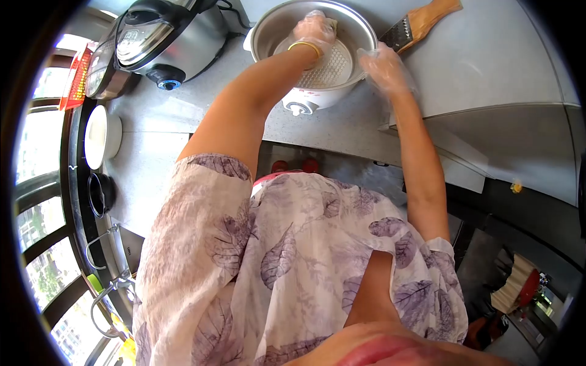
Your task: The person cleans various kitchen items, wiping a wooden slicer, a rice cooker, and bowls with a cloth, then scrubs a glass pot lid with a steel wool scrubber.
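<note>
A round metal-lined electric pot (pixel 262 38) with a white outer body and a front knob stands on the counter. My left hand (pixel 314 30), in a clear plastic glove and with a yellow bracelet at the wrist, reaches inside it. Its fingers are closed on a small pale-green piece (pixel 333 24), mostly hidden, whose kind I cannot make out; it is against the inner wall. My right hand (pixel 383 64), also gloved, grips the pot's right rim. A patterned plate with holes covers the pot's bottom.
A wooden-handled grater (pixel 410 30) lies right of the pot. To the left stand a silver-black cooker (pixel 174 55), a red basket (pixel 77 78), a white bowl (pixel 104 137) and a black bowl (pixel 101 194). A cabinet edge (pixel 476 110) juts out at right.
</note>
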`<action>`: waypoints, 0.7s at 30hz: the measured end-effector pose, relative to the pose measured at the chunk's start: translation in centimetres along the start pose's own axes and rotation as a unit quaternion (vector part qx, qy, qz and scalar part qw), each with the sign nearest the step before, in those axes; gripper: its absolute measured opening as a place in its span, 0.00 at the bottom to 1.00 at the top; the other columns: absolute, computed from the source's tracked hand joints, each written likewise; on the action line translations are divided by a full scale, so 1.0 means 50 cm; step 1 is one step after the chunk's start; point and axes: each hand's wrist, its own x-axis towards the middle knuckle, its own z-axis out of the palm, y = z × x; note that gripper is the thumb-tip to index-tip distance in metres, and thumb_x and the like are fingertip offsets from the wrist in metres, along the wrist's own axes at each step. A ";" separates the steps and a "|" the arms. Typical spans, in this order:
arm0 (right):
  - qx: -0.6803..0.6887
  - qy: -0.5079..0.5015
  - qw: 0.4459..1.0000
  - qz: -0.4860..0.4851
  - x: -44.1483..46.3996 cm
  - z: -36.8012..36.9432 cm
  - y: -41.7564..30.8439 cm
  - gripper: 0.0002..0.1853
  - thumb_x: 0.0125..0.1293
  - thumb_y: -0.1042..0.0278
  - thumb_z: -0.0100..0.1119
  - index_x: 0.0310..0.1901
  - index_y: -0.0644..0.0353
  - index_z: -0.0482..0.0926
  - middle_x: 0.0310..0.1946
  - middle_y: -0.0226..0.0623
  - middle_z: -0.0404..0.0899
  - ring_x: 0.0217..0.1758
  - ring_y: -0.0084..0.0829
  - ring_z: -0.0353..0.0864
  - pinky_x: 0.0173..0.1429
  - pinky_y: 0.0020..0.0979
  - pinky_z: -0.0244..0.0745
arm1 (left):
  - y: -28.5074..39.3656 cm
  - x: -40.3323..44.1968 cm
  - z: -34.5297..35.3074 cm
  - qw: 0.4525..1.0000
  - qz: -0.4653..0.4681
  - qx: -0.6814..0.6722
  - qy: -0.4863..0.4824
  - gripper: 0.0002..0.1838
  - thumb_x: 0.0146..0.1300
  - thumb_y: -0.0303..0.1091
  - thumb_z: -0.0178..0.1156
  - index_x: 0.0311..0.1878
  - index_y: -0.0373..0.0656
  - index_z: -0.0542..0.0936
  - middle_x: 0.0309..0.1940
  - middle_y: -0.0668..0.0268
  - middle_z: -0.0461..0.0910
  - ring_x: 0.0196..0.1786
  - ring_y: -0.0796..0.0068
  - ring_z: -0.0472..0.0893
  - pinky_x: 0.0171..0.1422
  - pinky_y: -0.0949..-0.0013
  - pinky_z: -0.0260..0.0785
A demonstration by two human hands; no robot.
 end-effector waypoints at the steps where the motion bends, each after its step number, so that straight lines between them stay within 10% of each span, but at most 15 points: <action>1: -0.010 0.009 1.000 -0.017 0.000 0.006 0.004 0.11 0.54 0.66 0.56 0.18 0.60 0.78 0.17 0.38 0.76 0.27 0.37 0.79 0.28 0.36 0.75 | -0.016 0.014 0.023 1.000 0.016 -0.021 0.012 0.13 0.55 0.40 0.57 0.37 0.42 0.80 0.42 0.51 0.80 0.47 0.52 0.80 0.51 0.58 0.73; 6: 0.185 -0.175 0.936 0.243 0.018 -0.023 -0.007 0.26 0.56 0.49 0.59 0.42 0.69 0.76 0.38 0.56 0.79 0.44 0.50 0.78 0.49 0.42 0.70 | -0.011 0.011 0.046 0.990 0.137 0.026 -0.018 0.11 0.57 0.39 0.55 0.39 0.46 0.80 0.41 0.52 0.81 0.45 0.52 0.81 0.50 0.58 0.73; 13: 0.221 -0.054 0.944 0.237 0.013 -0.004 -0.009 0.19 0.55 0.56 0.58 0.26 0.68 0.77 0.28 0.52 0.79 0.34 0.54 0.78 0.39 0.43 0.75 | 0.006 0.005 0.030 0.990 0.099 0.098 -0.029 0.13 0.62 0.40 0.51 0.45 0.69 0.81 0.44 0.63 0.81 0.48 0.60 0.81 0.52 0.63 0.74; 21: 0.154 -0.085 0.971 0.159 0.002 0.009 0.004 0.17 0.56 0.57 0.56 0.26 0.67 0.78 0.27 0.52 0.78 0.36 0.52 0.79 0.41 0.42 0.74 | 0.002 0.014 0.009 0.996 0.039 0.059 -0.061 0.13 0.59 0.41 0.52 0.43 0.53 0.82 0.45 0.58 0.81 0.47 0.59 0.81 0.52 0.61 0.73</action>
